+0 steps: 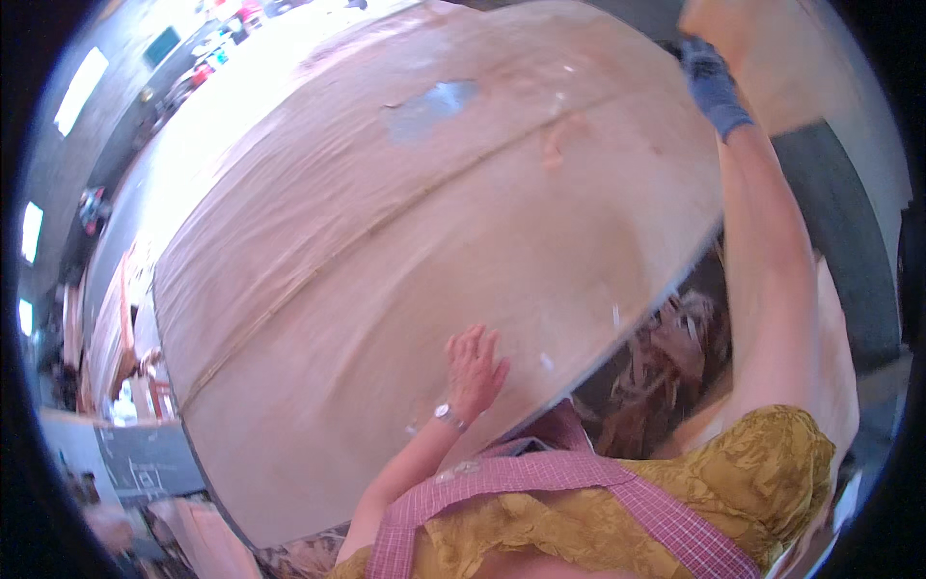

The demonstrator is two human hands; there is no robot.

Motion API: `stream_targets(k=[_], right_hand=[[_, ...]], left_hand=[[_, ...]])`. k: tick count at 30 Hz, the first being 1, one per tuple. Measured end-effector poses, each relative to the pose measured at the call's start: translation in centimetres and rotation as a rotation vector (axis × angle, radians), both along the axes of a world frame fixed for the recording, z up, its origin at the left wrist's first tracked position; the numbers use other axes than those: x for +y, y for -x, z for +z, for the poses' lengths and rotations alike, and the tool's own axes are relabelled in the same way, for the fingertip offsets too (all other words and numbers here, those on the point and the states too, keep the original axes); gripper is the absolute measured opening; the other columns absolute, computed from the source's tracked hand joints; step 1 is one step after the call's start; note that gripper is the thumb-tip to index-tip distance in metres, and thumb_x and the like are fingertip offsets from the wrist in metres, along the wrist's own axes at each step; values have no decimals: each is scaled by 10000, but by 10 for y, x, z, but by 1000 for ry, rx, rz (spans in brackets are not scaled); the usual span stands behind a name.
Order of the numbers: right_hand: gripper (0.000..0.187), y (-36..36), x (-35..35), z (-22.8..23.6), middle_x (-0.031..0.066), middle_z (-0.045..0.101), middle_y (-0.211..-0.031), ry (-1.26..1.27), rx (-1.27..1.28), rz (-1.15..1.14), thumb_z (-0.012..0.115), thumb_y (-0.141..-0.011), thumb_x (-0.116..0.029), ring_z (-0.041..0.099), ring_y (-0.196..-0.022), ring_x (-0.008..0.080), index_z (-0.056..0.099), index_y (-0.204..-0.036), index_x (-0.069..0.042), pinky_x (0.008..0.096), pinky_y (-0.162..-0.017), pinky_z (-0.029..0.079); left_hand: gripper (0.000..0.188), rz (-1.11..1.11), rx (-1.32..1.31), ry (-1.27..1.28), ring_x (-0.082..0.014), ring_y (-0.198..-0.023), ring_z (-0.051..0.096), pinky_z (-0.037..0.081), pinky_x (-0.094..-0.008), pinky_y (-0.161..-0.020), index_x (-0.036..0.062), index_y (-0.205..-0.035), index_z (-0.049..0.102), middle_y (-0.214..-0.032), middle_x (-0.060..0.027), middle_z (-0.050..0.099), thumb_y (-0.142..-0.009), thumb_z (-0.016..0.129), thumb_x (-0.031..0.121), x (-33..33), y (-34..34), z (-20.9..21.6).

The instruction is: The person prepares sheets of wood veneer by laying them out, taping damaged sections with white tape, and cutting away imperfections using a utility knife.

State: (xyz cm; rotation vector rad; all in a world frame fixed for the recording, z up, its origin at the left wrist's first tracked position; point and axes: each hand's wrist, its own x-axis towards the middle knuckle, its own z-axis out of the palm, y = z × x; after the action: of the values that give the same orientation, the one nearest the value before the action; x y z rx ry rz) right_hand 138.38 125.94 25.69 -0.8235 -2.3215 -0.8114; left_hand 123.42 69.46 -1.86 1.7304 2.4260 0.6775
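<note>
A wide, pale pinkish-brown veneer sheet (540,241) covers the work surface in front of me, with a dark seam line across it and a bluish patch (434,108) at the far side. Bare and wearing a wristwatch, my left hand (475,374) rests on or just over its near part, fingers spread. My right hand (714,89), in a blue-grey glove, reaches far to the right. Its fingers close on the edge of another tan veneer sheet (772,58), which is smeared by motion. Part of that sheet passes behind my right forearm.
Torn veneer scraps (666,357) lie below the near right edge of the surface. A dark grey panel (830,203) is at the right. Stacked sheets (111,328) and a grey board (149,458) stand on the left. Bright windows (82,92) line the far left wall.
</note>
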Motion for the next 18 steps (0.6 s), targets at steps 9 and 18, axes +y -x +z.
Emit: stream_targets(k=[9,18], right_hand=[[492,284,-9,-184,92,334,-1530,-181,-409,418,521,-903,-235,356,-1367,291,470,-1363,-68,411,-1058,382],[368,126,69,-312,106,481,-1420,701,-304,486,478,-968,-333,448,-1314,290,555,-1302,-198,437,-1092,349]], left_hand=[[736,662,47,363,-329,-1340,370,224,-565,-1096,120,-1436,374,-1457,-173,393,-826,682,392,34,43,14],[888,817,-51,499,-392,-1391,294,233,-583,-1099,164,-1500,297,-1536,-190,288,-785,710,490,45,118,1]])
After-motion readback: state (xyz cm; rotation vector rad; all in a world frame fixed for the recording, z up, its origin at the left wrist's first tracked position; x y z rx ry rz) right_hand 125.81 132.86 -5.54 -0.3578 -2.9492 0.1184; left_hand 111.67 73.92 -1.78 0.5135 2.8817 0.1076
